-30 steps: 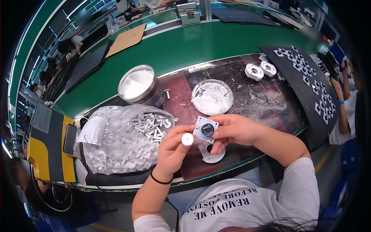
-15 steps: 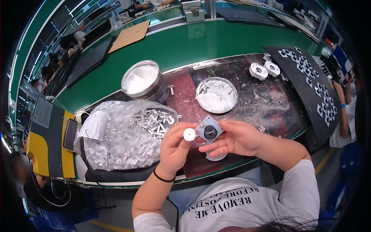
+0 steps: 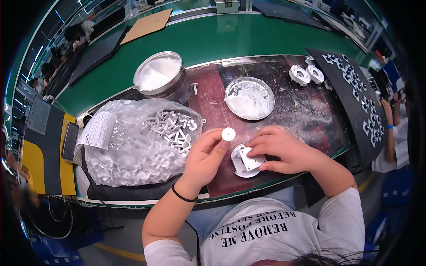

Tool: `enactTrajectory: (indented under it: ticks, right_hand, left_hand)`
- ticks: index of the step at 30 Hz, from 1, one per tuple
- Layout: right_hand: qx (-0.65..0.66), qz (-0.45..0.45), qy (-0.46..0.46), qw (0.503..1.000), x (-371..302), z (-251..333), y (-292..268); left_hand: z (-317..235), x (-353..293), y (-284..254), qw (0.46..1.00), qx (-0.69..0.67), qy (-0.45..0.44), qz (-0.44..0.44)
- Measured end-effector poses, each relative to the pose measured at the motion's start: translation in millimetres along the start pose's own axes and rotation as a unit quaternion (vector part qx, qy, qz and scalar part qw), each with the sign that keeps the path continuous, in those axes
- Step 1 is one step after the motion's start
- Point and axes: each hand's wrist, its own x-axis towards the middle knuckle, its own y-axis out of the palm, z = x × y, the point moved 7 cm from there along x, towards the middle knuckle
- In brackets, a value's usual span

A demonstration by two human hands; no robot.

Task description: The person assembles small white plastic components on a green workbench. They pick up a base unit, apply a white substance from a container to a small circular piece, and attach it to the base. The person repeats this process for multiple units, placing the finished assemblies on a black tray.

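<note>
My left hand [image 3: 203,159] pinches a small white gear [image 3: 228,134] between thumb and fingertips, its toothed disc facing up. With its fingers and thumb on the edges, my right hand [image 3: 284,151] holds a square plate [image 3: 252,160], pale face up with small holes. The plate lies tilted over a round white housing [image 3: 238,166] on the mat near the bench's front edge. Its underside is hidden, so I cannot tell how far it sits in the housing. Left of my left hand lies a clear plastic bag [image 3: 128,162] of white stemmed plastic parts [image 3: 175,128].
A metal tin [image 3: 171,91] and a round dish [image 3: 249,116], both holding white material, stand farther back. Two white housings [image 3: 299,76] sit at the back right, beside a black board [image 3: 350,99] bearing several small plates. A yellow-and-grey machine [image 3: 49,150] stands left. Another person's hand [image 3: 387,111] is at far right.
The square plate has been turned over, its black round part now facing down, and lowered onto the white housing by my right hand. My left hand has moved up and right with the gear.
</note>
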Motion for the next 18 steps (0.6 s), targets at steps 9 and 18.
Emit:
enactTrajectory:
  ticks: [9, 18]
  right_hand:
    - [-0.058, 0.006, -0.020, 0.998, 8.4, 8.2, 4.3]
    - [-0.002, -0.020, -0.005, 1.000, 2.5, -1.0, 9.8]
  left_hand:
    - [11.7, -0.3, 2.9, 0.998, -0.021, -0.045, 0.038]
    - [11.0, 0.2, 8.7, 0.998, -0.003, -0.044, 0.052]
